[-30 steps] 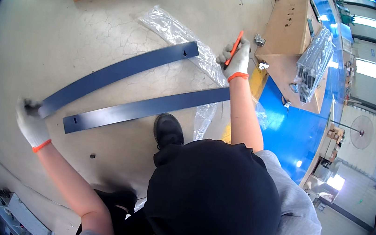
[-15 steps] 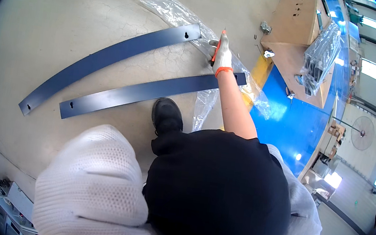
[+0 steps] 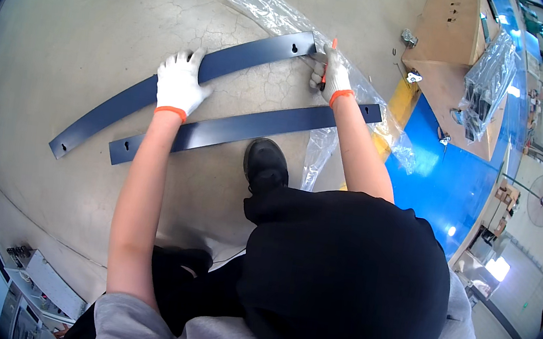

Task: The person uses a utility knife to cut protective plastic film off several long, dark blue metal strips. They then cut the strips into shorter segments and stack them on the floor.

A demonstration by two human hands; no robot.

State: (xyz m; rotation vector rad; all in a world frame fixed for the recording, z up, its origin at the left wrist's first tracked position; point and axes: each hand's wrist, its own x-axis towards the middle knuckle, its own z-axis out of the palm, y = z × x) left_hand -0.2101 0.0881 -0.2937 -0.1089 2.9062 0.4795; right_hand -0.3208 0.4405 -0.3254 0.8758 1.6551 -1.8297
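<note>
Head view: left hand (image 3: 178, 83) open, flat on upper long dark-blue curved metal strip (image 3: 160, 85), frame centre-left. Right hand (image 3: 332, 75) grips orange-handled cutter (image 3: 328, 64) at strip end; slip risks cutting glove, scratching paint.

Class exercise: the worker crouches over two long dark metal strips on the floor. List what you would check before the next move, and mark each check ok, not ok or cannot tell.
1. Left hand flat on the upper dark strip: ok.
2. Right hand grips the orange-handled tool: ok.
3. Both hands gloved: ok.
4. Tool tip position against the strip: cannot tell.
5. Lower dark strip clear of the plastic wrap: not ok, its right end lies on it.
6. Black shoe off both strips: ok.
</note>
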